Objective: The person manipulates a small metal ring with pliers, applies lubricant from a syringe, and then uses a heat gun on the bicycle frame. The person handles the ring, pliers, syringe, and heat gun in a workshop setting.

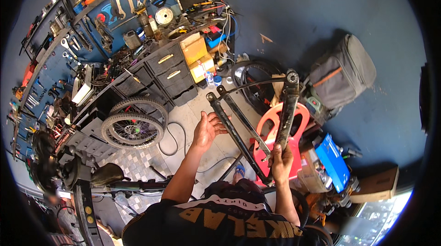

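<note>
My right hand point(280, 159) is closed round the lower part of a scuffed black bicycle frame part point(289, 114), made of several bars joined into a long, narrow shape. One thick bar rises above that hand to a round eyelet. Two slimmer bars slant up to the left and end in small eyelets. My left hand point(209, 131) is open, palm turned up and fingers spread, close beside the leftmost bar. Whether its fingertips touch the bar I cannot tell.
Behind the frame part stands a red plastic chair point(301, 129). Bicycle wheels point(133, 130) lean by the drawers of a cluttered workbench point(170, 64). A grey backpack point(347, 74) rests against the right wall, above a blue box point(333, 161). Lower left, a bicycle saddle point(108, 175) juts in.
</note>
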`<act>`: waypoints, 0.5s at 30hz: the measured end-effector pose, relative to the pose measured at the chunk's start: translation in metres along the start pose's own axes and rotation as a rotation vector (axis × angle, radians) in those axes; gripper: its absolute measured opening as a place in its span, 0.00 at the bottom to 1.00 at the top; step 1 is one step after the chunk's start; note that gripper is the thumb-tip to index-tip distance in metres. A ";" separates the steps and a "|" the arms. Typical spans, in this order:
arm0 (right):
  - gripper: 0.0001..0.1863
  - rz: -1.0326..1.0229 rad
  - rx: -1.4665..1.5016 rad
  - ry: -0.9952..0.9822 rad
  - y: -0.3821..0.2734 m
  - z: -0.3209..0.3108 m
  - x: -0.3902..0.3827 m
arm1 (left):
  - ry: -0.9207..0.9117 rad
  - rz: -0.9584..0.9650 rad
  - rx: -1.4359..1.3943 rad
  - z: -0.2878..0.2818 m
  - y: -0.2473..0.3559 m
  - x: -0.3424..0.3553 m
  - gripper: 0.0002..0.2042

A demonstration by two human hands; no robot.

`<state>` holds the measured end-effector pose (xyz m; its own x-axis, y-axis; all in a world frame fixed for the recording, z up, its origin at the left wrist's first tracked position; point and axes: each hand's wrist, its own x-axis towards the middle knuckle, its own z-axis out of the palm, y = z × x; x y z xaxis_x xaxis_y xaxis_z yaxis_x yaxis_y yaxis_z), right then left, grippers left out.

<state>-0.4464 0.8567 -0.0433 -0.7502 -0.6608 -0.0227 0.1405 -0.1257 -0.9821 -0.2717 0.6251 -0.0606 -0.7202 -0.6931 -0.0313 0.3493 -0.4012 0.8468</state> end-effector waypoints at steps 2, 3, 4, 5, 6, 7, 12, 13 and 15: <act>0.12 -0.008 0.004 -0.063 0.002 0.019 0.033 | 0.051 0.091 0.096 0.000 0.016 0.018 0.32; 0.11 -0.013 -0.066 -0.099 0.003 0.027 0.050 | 0.112 0.127 0.195 -0.001 0.021 0.024 0.29; 0.11 -0.001 -0.036 -0.119 0.005 0.039 0.066 | 0.152 0.186 0.292 -0.004 0.027 0.027 0.26; 0.11 0.039 -0.013 -0.141 0.007 0.050 0.080 | 0.173 0.223 0.183 -0.008 0.032 0.026 0.20; 0.11 0.071 0.025 -0.175 0.010 0.061 0.094 | 0.262 0.200 0.219 -0.014 0.038 0.026 0.20; 0.12 0.090 0.016 -0.199 0.015 0.075 0.109 | 0.318 0.211 0.241 -0.022 0.044 0.024 0.20; 0.13 0.146 -0.068 -0.366 0.042 0.143 0.167 | 0.621 0.265 0.477 -0.072 0.067 0.028 0.20; 0.14 0.167 -0.069 -0.398 0.049 0.157 0.180 | 0.684 0.290 0.488 -0.082 0.070 0.032 0.20; 0.13 0.176 -0.130 -0.463 0.063 0.183 0.207 | 0.800 0.293 0.502 -0.107 0.076 0.045 0.21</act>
<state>-0.4742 0.5765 -0.0758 -0.3532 -0.9260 -0.1332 0.1354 0.0903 -0.9867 -0.2138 0.4991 -0.0545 0.0361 -0.9991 0.0230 0.0210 0.0237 0.9995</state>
